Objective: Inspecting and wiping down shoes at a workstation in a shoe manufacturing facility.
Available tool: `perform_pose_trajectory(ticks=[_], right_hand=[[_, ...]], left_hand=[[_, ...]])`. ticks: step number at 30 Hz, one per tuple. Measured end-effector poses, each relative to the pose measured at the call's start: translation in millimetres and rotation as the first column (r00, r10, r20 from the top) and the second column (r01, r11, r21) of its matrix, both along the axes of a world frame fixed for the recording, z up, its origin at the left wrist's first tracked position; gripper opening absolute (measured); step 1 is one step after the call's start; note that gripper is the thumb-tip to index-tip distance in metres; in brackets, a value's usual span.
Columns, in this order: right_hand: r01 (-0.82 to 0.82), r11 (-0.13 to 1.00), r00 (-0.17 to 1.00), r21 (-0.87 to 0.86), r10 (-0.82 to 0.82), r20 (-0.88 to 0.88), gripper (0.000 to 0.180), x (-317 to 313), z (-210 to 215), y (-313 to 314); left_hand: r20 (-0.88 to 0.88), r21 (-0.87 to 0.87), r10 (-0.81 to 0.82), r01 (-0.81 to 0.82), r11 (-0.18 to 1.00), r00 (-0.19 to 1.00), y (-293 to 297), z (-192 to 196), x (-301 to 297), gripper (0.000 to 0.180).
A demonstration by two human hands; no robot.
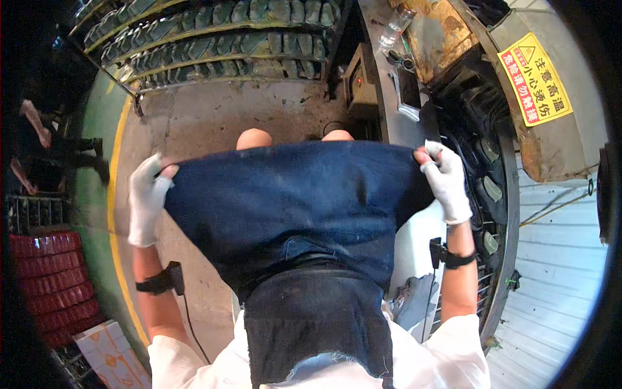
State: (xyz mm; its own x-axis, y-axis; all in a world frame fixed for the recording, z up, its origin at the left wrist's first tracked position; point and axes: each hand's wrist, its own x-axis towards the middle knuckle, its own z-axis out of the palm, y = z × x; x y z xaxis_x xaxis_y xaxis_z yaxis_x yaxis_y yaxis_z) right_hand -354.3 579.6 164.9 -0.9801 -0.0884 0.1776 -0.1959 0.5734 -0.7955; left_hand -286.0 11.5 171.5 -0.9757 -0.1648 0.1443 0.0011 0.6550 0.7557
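1. Across the middle, stretched between left fingers (169, 171) and right fingers (422, 156): apron (298, 188), with knees (253, 138) just beyond its far edge.
2. At the far end, left of centre: rack (138, 106), carrying shoes (223, 44) in tiered rows.
3. Far right of centre: worktop (383, 84), with bottle (395, 29) on it, scissors (400, 60) nearer; box-shaped unit (360, 83) just left.
4. Right of the right fingers: line of footwear (494, 189); beyond, a hood (557, 146) bearing a sign (534, 78); wall (557, 259) along the right edge.
5. Left: floor line (112, 214) between left fingers and stacked packages (55, 285); carton (113, 356) nearer; another person's arm (35, 120) farther off.
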Motion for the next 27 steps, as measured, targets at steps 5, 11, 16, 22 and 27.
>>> perform_pose_trajectory(ticks=[5, 11, 16, 22, 27], right_hand=[[-0.532, 0.829, 0.827, -0.174, 0.553, 0.104, 0.046, 68.3, 78.6, 60.1], [-0.267, 0.908, 0.963, 0.323, 0.26, 0.065, 0.02, -26.7, 37.9, -26.9], [0.137, 0.989, 0.989, 0.063, -0.133, -0.067, 0.023, -65.6, -79.0, -63.6], [0.088, 0.994, 0.964, 0.057, -0.1, 0.245, 0.035, -10.9, -105.1, -52.8], [0.214, 0.976, 0.946, 0.04, -0.218, 0.241, 0.04, 21.4, -92.4, -10.4]], left_hand=[[0.05, 0.174, 0.05, -0.058, 0.983, 0.997, -133.1, 63.0, 116.9, 0.059], [-0.014, 0.157, 0.004, -0.001, 0.988, 1.0, -50.4, 46.8, 11.5, 0.052], [0.019, 0.213, -0.185, 0.177, 0.961, 0.982, -10.7, -76.4, -71.0, 0.037], [0.021, 0.36, -0.182, 0.163, 0.919, 0.983, 35.5, -138.8, -81.2, 0.05], [0.116, 0.328, -0.317, 0.265, 0.907, 0.941, 72.7, -145.2, -116.6, 0.026]])
